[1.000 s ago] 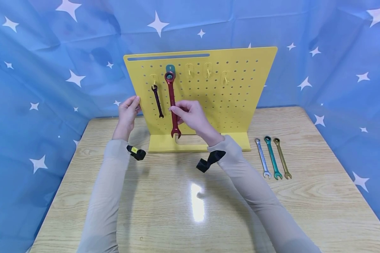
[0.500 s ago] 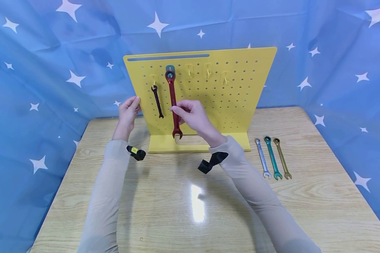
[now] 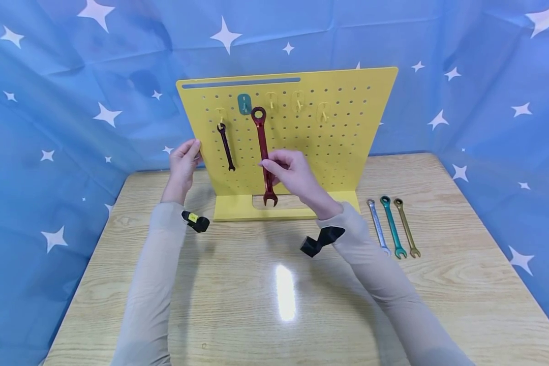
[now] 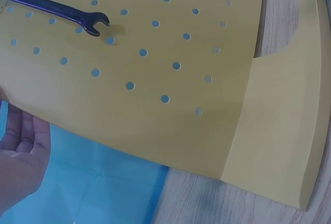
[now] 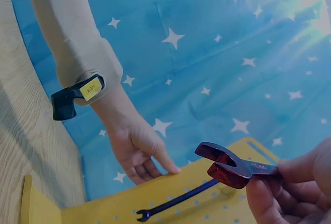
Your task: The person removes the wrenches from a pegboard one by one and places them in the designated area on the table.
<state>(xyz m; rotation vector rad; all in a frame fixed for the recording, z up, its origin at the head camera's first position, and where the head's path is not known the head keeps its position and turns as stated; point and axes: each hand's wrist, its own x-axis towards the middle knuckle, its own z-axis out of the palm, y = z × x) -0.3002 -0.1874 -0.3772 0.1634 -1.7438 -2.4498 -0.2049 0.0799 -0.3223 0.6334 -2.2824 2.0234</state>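
My right hand (image 3: 293, 172) pinches a red combination wrench (image 3: 262, 137) by its shank, ring end up and open end down. The wrench's ring is just right of and below the teal hook (image 3: 244, 103), apart from it. In the right wrist view the wrench's open end (image 5: 235, 175) points toward the camera. My left hand (image 3: 183, 165) grips the left edge of the yellow pegboard (image 3: 311, 152), thumb in front and fingers behind. A small dark purple wrench (image 3: 226, 147) hangs from the leftmost yellow hook.
Yellow hooks (image 3: 298, 103) stand on the board to the right of the teal one. On the wooden table (image 3: 238, 284), right of the board, lie a silver wrench (image 3: 378, 226), a green wrench (image 3: 393, 229) and a bronze wrench (image 3: 407, 229). A blue starry cloth (image 3: 132, 101) hangs behind.
The right hand has drawn the red wrench to the right and slightly down, so its ring has left the front of the teal hook. The left hand has stayed on the board's edge.
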